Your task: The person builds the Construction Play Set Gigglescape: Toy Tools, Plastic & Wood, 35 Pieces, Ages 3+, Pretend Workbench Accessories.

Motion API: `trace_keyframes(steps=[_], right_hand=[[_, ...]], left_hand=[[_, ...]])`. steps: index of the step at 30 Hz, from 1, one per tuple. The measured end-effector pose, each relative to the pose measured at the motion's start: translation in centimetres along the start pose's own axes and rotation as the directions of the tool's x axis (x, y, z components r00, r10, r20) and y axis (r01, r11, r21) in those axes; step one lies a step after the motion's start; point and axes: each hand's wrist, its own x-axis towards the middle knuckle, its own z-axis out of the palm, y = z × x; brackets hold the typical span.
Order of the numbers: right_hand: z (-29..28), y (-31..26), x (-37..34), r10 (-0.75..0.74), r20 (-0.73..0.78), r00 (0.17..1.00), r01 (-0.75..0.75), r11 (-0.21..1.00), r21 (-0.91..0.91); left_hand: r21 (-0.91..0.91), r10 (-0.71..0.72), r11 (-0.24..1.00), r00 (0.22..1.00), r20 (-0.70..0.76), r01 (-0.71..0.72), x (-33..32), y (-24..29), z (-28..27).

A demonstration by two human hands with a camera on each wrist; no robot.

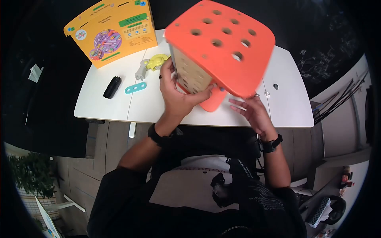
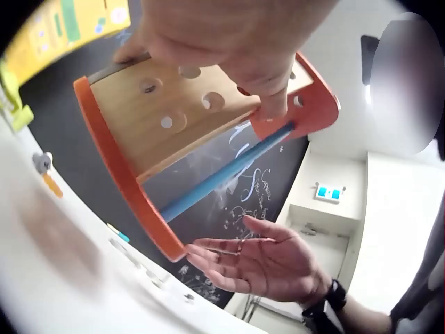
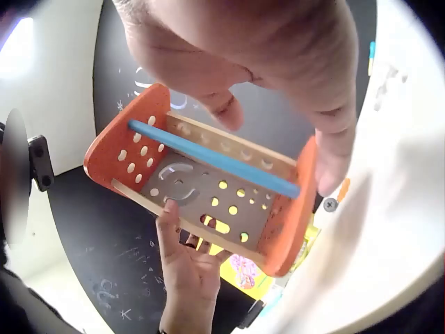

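Observation:
A wooden box with orange end panels (image 1: 226, 43), perforated wooden sides (image 2: 167, 104) and a blue rod (image 3: 208, 154) is held tilted above the white table. My left hand (image 1: 176, 93) grips its wooden side, thumb on one face and fingers round the other; in the right wrist view the left hand (image 3: 191, 275) holds the box's lower edge. Below the orange panel's near corner is my right hand (image 1: 256, 115), fingers extended; in the left wrist view the right hand (image 2: 261, 264) has its palm turned up and its fingertips at the panel's end.
On the white table (image 1: 103, 97), a yellow printed carton (image 1: 115, 29) stands at the back left. Before it lie a yellow and grey toy piece (image 1: 152, 63), a teal strip with holes (image 1: 135, 87) and a black object (image 1: 112, 87). Small round pieces (image 1: 275, 86) lie right.

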Motion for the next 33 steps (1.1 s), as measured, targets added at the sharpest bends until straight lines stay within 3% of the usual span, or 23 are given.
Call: trace_keyframes(steps=[2, 3, 4, 6, 7, 8, 9, 10, 12, 18, 20, 21, 22, 24, 26, 28, 30, 32, 33], right_hand=[[-0.7, -1.0, -0.1, -0.043, 0.001, 0.999, 0.043, 0.999, -0.028], [-1.0, -1.9, -0.1, -0.125, 0.019, 0.992, 0.124, 0.992, 0.033], [-0.8, -2.8, -0.4, -0.206, 0.031, 0.978, 0.202, 0.975, 0.095], [0.4, -4.4, -1.3, -0.214, -0.043, 0.976, 0.218, 0.962, 0.162], [-0.1, -4.8, -1.6, -0.221, 0.012, 0.975, 0.216, 0.965, 0.15], [-0.3, -4.9, -1.8, -0.226, 0.068, 0.972, 0.215, 0.967, 0.139], [-0.2, -4.6, -1.9, -0.179, 0.071, 0.981, 0.178, 0.984, 0.013], [-0.2, -4.2, -2.0, -0.176, 0.077, 0.981, 0.175, 0.984, 0.015], [-0.4, -2.9, -1.9, -0.139, 0.047, 0.989, 0.144, 0.977, -0.154], [-2.4, -0.4, -1.8, -0.065, 0.134, 0.989, 0.095, 0.969, -0.23], [-2.2, 0.2, -2.1, 0.051, 0.209, 0.977, 0.014, 0.955, -0.296], [-1.8, 0.7, -2.4, 0.086, 0.201, 0.976, -0.036, 0.97, -0.242], [-1.3, 1.3, -2.3, 0.081, 0.189, 0.979, -0.035, 0.971, -0.237], [-0.7, 2.7, -1.8, 0.052, 0.307, 0.95, 0.032, 0.964, -0.265], [0.3, 3.1, -1.4, 0.069, 0.33, 0.941, -0.003, 0.98, -0.197], [2.2, 2.6, -1.1, 0.03, 0.446, 0.894, 0.105, 0.956, -0.274], [2.4, 2.4, -0.5, 0.073, 0.425, 0.902, 0.048, 0.963, -0.267], [2.4, 2.0, 0.6, 0.119, 0.491, 0.863, 0.055, 0.944, -0.325], [1.3, 1.0, 1.7, 0.183, 0.519, 0.835, 0.114, 0.865, -0.489]], left_hand=[[0.324, 0.162, 0.926, 0.979, 0.12, -0.193, 0.9, 1.2, -1.0], [0.45, 0.273, 0.829, 0.943, 0.191, -0.332, 1.4, 2.0, -1.4], [0.454, 0.274, 0.827, 0.943, 0.19, -0.331, 1.5, 2.0, -1.7], [0.559, 0.404, 0.647, 0.855, 0.325, -0.519, 1.4, 2.0, -2.2], [0.563, 0.402, 0.646, 0.856, 0.324, -0.516, 1.2, 2.0, -2.3], [0.581, 0.409, 0.57, 0.814, 0.413, -0.581, 0.7, 2.1, -2.4], [0.589, 0.406, 0.49, 0.766, 0.499, -0.643, 0.2, 2.1, -2.5], [0.594, 0.404, 0.486, 0.768, 0.498, -0.641, -0.3, 1.9, -2.4], [0.574, 0.351, 0.49, 0.751, 0.559, -0.656, -1.3, 1.3, -2.1], [0.6, 0.303, 0.467, 0.755, 0.581, -0.649, -3.8, 0.9, -1.8], [0.604, 0.233, 0.459, 0.745, 0.626, -0.651, -4.7, 1.4, -2.5], [0.623, 0.171, 0.442, 0.743, 0.647, -0.645, -5.1, 1.6, -3.3], [0.613, 0.173, 0.448, 0.736, 0.655, -0.651, -5.3, 1.8, -4.0], [0.636, 0.108, 0.462, 0.751, 0.652, -0.618, -5.6, 2.1, -5.5], [0.628, 0.099, 0.459, 0.738, 0.667, -0.629, -6.0, 2.4, -6.9], [0.671, 0.07, 0.37, 0.739, 0.67, -0.643, -6.4, 2.4, -8.0], [0.672, 0.065, 0.378, 0.743, 0.667, -0.637, -6.2, 2.7, -8.6], [0.694, 0.046, 0.365, 0.757, 0.651, -0.62, -5.8, 3.0, -9.0], [0.697, 0.043, 0.372, 0.761, 0.647, -0.613, -5.6, 3.2, -9.1]])
